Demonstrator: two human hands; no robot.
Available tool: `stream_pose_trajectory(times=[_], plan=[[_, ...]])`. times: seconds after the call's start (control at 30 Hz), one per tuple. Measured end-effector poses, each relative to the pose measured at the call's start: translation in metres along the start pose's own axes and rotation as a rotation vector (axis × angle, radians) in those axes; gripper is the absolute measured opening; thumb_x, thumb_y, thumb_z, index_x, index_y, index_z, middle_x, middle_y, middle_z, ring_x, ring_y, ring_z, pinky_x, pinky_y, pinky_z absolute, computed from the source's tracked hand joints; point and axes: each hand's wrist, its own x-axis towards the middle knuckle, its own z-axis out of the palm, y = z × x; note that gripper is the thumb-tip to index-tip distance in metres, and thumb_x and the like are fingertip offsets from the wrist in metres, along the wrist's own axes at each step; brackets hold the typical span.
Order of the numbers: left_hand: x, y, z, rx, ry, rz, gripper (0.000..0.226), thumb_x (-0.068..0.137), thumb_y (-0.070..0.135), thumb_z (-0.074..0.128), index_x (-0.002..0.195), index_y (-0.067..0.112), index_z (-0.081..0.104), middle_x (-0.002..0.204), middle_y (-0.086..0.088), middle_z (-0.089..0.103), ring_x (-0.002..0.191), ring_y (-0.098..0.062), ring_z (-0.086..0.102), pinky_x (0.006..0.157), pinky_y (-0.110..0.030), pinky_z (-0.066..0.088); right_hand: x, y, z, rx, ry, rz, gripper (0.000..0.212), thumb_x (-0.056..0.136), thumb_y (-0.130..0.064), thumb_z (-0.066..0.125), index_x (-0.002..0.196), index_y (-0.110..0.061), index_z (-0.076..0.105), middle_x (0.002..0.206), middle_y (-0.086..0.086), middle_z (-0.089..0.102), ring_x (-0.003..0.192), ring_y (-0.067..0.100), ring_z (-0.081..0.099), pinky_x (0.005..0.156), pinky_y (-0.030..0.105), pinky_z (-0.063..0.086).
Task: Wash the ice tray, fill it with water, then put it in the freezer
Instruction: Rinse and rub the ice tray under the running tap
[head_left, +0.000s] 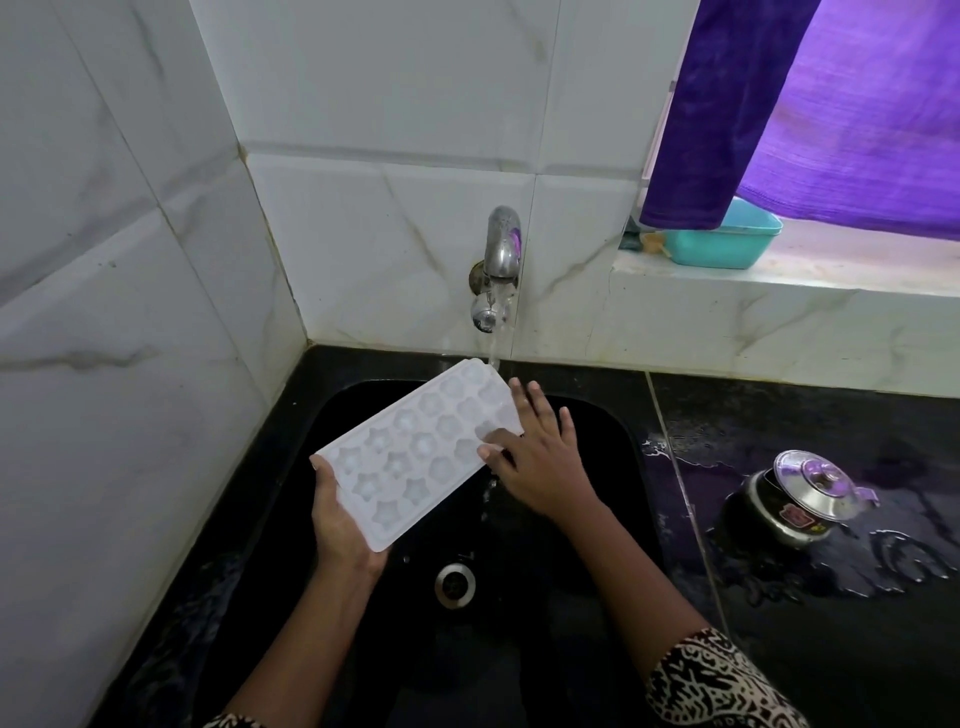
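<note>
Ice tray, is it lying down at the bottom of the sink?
No, the left hand holds the ice tray up above the sink.

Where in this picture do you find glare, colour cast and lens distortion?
Head view: purple light through the curtain tints the tap; glare glints on the wet counter and pot lid; wall tile lines bow from the wide lens; the ice tray looks washed out.

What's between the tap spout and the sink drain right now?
Head view: the water stream and the far end of the ice tray, held over the sink by the left hand, with the right hand resting on it.
</note>
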Motion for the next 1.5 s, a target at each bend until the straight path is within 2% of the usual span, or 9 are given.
stream_pose_trajectory(times=[0.2, 0.37, 0.47, 0.7, 0.83, 0.93, 1.23, 1.4, 1.5], plan=[[-0.001, -0.002, 0.010, 0.011, 0.020, -0.029, 0.081, 0.086, 0.076, 0.034, 0.134, 0.014, 0.054, 0.130, -0.017, 0.062, 0.116, -0.036, 0.062, 0.076, -0.043, 0.059, -0.001, -0.018, 0.005, 0.016, 0.034, 0.000, 0.051, 0.093, -0.060, 0.032, 0.117, -0.021, 0.056, 0.159, -0.003, -0.012, 0.144, 0.014, -0.020, 0.115, 0.049, -0.005], [0.000, 0.000, 0.010, 0.016, 0.003, -0.022, 0.079, 0.088, 0.075, 0.031, 0.138, 0.017, 0.051, 0.134, -0.015, 0.060, 0.120, -0.035, 0.060, 0.087, -0.047, 0.055, -0.002, 0.007, -0.008, 0.000, 0.030, 0.015, 0.042, 0.096, -0.055, 0.032, 0.110, -0.031, 0.064, 0.157, -0.005, -0.015, 0.143, 0.013, -0.022, 0.116, 0.050, -0.002], [0.001, -0.001, 0.023, 0.021, 0.006, -0.028, 0.082, 0.088, 0.075, 0.033, 0.139, 0.013, 0.050, 0.134, -0.017, 0.060, 0.121, -0.037, 0.059, 0.091, -0.048, 0.055, -0.001, -0.006, -0.006, 0.002, 0.092, 0.038, 0.044, 0.095, -0.056, 0.033, 0.115, -0.026, 0.058, 0.160, -0.001, -0.009, 0.145, 0.016, -0.017, 0.115, 0.051, -0.002], [-0.001, 0.000, 0.009, 0.017, -0.014, -0.024, 0.076, 0.089, 0.074, 0.032, 0.131, 0.017, 0.058, 0.131, -0.016, 0.062, 0.118, -0.036, 0.061, 0.081, -0.044, 0.058, -0.012, 0.009, -0.008, 0.128, 0.037, 0.046, 0.039, 0.096, -0.053, 0.036, 0.117, -0.031, 0.060, 0.153, -0.010, -0.022, 0.138, 0.008, -0.028, 0.117, 0.049, -0.004], [-0.003, -0.007, 0.008, 0.023, -0.013, -0.062, 0.079, 0.088, 0.075, 0.035, 0.135, 0.015, 0.055, 0.134, -0.018, 0.060, 0.120, -0.038, 0.059, 0.082, -0.047, 0.056, -0.026, 0.008, -0.004, 0.249, 0.129, 0.111, 0.054, 0.094, -0.056, 0.039, 0.140, -0.029, 0.040, 0.155, -0.011, -0.020, 0.139, 0.005, -0.026, 0.115, 0.045, -0.003], [-0.002, -0.012, 0.010, -0.002, 0.001, -0.091, 0.080, 0.088, 0.075, 0.035, 0.136, 0.015, 0.054, 0.134, -0.018, 0.059, 0.120, -0.039, 0.059, 0.083, -0.048, 0.057, -0.035, 0.009, 0.001, 0.279, 0.149, 0.145, 0.058, 0.093, -0.051, 0.046, 0.145, -0.029, 0.033, 0.154, -0.012, -0.020, 0.138, 0.004, -0.027, 0.115, 0.046, 0.002], [0.005, -0.020, 0.033, -0.091, -0.052, -0.181, 0.079, 0.087, 0.071, 0.033, 0.135, 0.011, 0.052, 0.131, -0.018, 0.061, 0.116, -0.037, 0.062, 0.079, -0.045, 0.058, -0.005, 0.006, -0.015, 0.174, 0.135, 0.047, 0.040, 0.093, -0.042, 0.051, 0.129, -0.025, 0.053, 0.158, -0.001, -0.010, 0.143, 0.015, -0.019, 0.115, 0.049, 0.003], [0.008, -0.025, 0.040, -0.140, -0.122, -0.223, 0.082, 0.086, 0.070, 0.035, 0.139, 0.009, 0.048, 0.136, -0.020, 0.057, 0.121, -0.038, 0.058, 0.083, -0.047, 0.056, 0.019, -0.005, -0.020, 0.141, 0.084, 0.024, 0.037, 0.095, -0.046, 0.045, 0.125, -0.025, 0.056, 0.160, 0.000, -0.007, 0.145, 0.017, -0.015, 0.115, 0.050, -0.001], [0.011, -0.024, 0.040, -0.153, -0.171, -0.219, 0.079, 0.088, 0.069, 0.034, 0.131, 0.009, 0.060, 0.135, -0.020, 0.058, 0.122, -0.038, 0.057, 0.085, -0.047, 0.055, 0.022, -0.010, -0.013, 0.064, 0.036, 0.004, 0.045, 0.095, -0.052, 0.040, 0.131, -0.026, 0.049, 0.160, -0.002, -0.011, 0.145, 0.016, -0.018, 0.114, 0.051, -0.004]])
